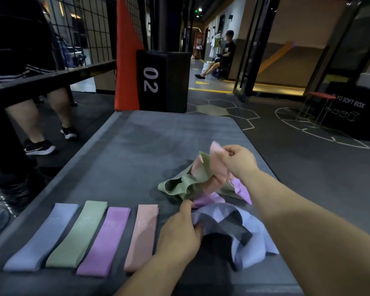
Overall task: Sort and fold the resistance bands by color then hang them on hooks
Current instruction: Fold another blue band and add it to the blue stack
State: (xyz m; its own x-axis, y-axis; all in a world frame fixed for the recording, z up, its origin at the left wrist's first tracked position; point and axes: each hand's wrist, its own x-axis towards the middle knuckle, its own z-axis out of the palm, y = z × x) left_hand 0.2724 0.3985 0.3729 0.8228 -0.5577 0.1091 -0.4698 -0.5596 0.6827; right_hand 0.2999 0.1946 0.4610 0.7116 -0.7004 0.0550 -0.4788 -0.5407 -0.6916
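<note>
Several folded bands lie side by side at the near left of the grey mat (137, 146): a blue band (42, 238), a green band (78, 235), a purple band (105, 241) and a pink band (142, 237) marked 15. To their right is a tangled pile. My right hand (237, 161) pinches a pink band (217, 165) and lifts it out of the pile. A loose green band (179, 185) and a loose purple band (241, 190) lie beneath it. My left hand (179, 233) grips the edge of a loose blue band (250, 236) at the near side.
A black box (163, 82) marked 02 and an orange post (125, 54) stand past the mat's far edge. A person's legs (47, 116) stand at the left beside a black bench. A black soft box (350, 112) sits far right. Another person sits in the corridor.
</note>
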